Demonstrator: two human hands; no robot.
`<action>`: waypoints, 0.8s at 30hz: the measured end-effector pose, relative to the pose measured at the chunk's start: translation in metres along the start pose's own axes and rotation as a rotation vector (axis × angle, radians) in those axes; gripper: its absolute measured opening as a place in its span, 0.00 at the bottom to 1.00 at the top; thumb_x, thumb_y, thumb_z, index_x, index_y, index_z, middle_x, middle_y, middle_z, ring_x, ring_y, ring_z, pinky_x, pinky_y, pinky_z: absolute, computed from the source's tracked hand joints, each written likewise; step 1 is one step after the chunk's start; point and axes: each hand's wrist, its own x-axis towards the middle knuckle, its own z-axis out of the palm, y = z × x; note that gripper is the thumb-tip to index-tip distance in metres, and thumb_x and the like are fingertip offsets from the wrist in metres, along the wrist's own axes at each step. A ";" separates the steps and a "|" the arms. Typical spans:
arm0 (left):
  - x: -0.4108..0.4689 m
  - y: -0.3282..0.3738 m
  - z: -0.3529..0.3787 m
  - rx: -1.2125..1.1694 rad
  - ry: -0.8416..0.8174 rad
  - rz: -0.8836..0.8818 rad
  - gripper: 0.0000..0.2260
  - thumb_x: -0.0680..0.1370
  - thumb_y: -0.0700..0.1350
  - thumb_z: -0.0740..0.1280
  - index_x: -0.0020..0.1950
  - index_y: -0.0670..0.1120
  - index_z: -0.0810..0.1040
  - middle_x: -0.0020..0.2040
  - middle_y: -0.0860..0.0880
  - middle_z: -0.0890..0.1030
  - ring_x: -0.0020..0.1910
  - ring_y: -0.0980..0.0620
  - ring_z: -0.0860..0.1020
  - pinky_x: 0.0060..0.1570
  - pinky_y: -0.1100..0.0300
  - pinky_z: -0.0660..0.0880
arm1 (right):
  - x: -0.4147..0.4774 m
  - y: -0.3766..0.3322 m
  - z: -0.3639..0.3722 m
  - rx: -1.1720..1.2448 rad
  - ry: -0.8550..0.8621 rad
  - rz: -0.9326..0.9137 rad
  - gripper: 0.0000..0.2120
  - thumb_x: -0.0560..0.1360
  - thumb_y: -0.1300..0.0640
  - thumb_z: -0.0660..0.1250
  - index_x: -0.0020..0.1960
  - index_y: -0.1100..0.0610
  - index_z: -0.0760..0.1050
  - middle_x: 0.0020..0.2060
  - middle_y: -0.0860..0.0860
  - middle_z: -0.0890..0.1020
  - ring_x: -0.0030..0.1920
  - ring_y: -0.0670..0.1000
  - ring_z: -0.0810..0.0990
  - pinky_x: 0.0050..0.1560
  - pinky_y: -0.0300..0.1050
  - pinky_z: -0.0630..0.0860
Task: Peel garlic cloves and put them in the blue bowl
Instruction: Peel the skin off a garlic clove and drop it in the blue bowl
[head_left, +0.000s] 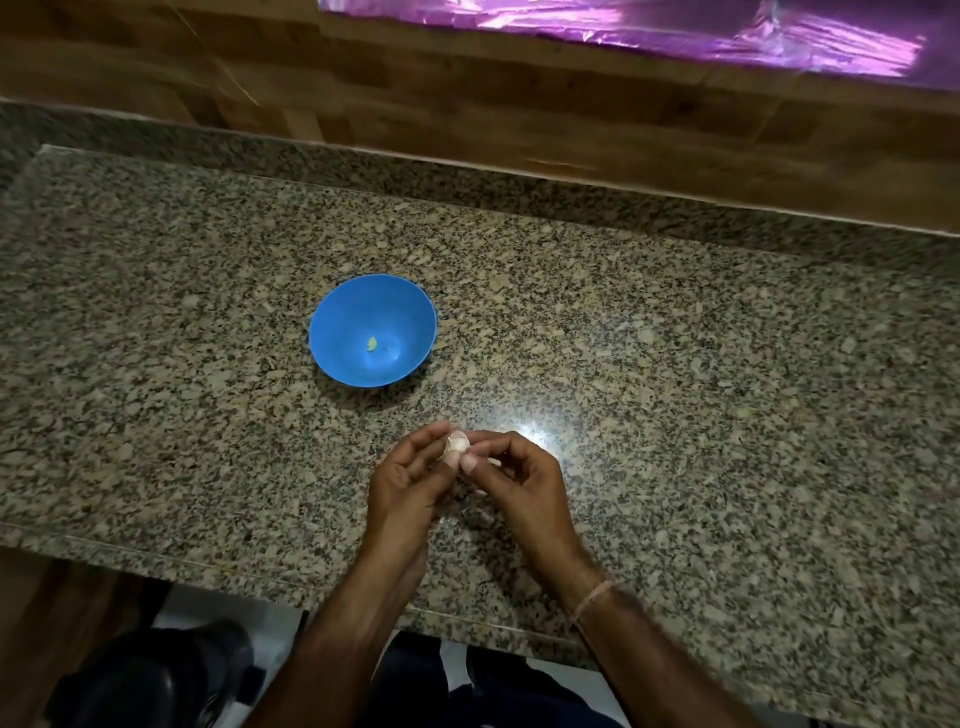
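Observation:
A blue bowl (332, 358) stands on the speckled granite counter (675, 364), with one small pale peeled clove (372, 343) at its bottom. Nearer to me, both hands meet above the counter around a pale garlic piece (459, 442) with papery skin. My left hand (405, 480) pinches it between thumb and fingers. My right hand (519, 478) pinches it from the right with thumb and forefinger, fingers curled. A pale scrap shows between the right fingers; most of the garlic is hidden by my fingers.
The counter's front edge (260, 577) runs just below my wrists. A wooden wall (467, 104) rises behind the counter, with shiny purple foil (675, 31) at the top. A dark stool or shoe (156, 675) lies on the floor below.

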 end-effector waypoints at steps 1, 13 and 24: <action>-0.001 0.000 0.001 -0.015 -0.016 0.004 0.15 0.78 0.36 0.72 0.64 0.45 0.80 0.60 0.46 0.85 0.61 0.47 0.83 0.54 0.54 0.80 | -0.001 -0.001 0.001 -0.002 0.011 -0.010 0.04 0.78 0.67 0.73 0.51 0.67 0.80 0.55 0.55 0.86 0.60 0.53 0.85 0.62 0.51 0.81; -0.002 0.005 -0.002 -0.006 -0.053 0.131 0.15 0.74 0.37 0.73 0.61 0.39 0.81 0.58 0.40 0.85 0.61 0.45 0.83 0.57 0.58 0.81 | 0.002 -0.008 0.003 -0.311 0.017 -0.248 0.09 0.77 0.62 0.75 0.57 0.56 0.85 0.51 0.48 0.86 0.55 0.51 0.85 0.54 0.48 0.83; -0.001 0.017 -0.011 0.305 -0.076 0.218 0.13 0.74 0.29 0.74 0.56 0.40 0.85 0.52 0.46 0.88 0.54 0.49 0.86 0.49 0.62 0.81 | 0.007 -0.007 -0.008 -0.596 -0.048 -0.459 0.09 0.80 0.59 0.74 0.59 0.56 0.85 0.51 0.46 0.87 0.52 0.43 0.86 0.49 0.44 0.84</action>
